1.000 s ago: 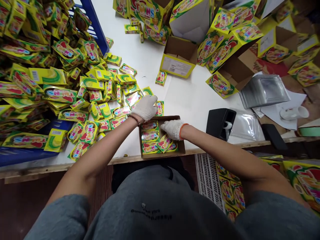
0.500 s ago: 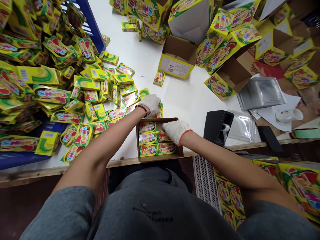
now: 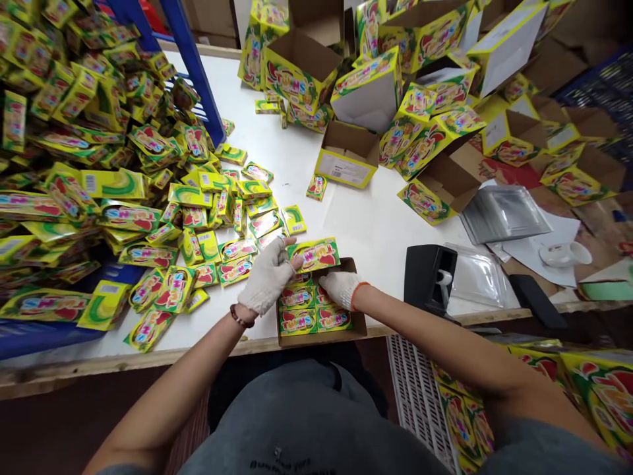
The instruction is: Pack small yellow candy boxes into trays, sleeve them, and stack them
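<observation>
A small open cardboard box (image 3: 359, 322) sits at the near edge of the white table (image 3: 376, 224). It holds several yellow candy packs (image 3: 297, 320) laid flat in rows. My gloved left hand (image 3: 267, 277) grips one yellow pack (image 3: 315, 254) and holds it over the far end of the box. Inside the box, my gloved right hand (image 3: 340, 287) lies with curled fingers pressed on the packed rows. Just left of the box lies a loose heap of the same packs (image 3: 208, 224).
A blue crate (image 3: 198, 86) piled with packs stands at the left. Open printed cartons (image 3: 349, 155) crowd the far side and right. A black tape dispenser (image 3: 429, 277) stands right of the box, with clear plastic trays (image 3: 504, 214) and a white cup (image 3: 564, 254) beyond it. A white slatted crate (image 3: 420, 389) is below.
My left hand has come back from the loose heap with one pack and now holds it over the box. My right hand stays in the box. The view has tilted up.
</observation>
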Tool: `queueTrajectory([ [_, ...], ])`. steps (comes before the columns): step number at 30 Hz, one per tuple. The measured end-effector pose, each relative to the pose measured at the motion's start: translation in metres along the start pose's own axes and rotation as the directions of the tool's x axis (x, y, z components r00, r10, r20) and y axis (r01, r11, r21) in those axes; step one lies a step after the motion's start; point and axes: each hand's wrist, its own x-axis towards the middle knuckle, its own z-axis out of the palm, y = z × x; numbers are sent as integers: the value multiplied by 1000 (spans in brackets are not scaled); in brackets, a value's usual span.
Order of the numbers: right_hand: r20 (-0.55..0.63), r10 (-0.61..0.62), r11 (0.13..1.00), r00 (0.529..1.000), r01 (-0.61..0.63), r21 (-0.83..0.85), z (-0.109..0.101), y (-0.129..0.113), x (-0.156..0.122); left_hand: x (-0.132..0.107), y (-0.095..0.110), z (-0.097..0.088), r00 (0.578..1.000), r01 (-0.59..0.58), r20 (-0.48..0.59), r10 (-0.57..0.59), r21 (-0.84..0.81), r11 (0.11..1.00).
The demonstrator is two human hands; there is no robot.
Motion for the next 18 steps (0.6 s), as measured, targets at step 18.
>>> queueTrajectory([
  [18,-221,14,989,975,-47,-143,-31,6,-21,-47,-30,57,884,-402,451,-123,867,293],
])
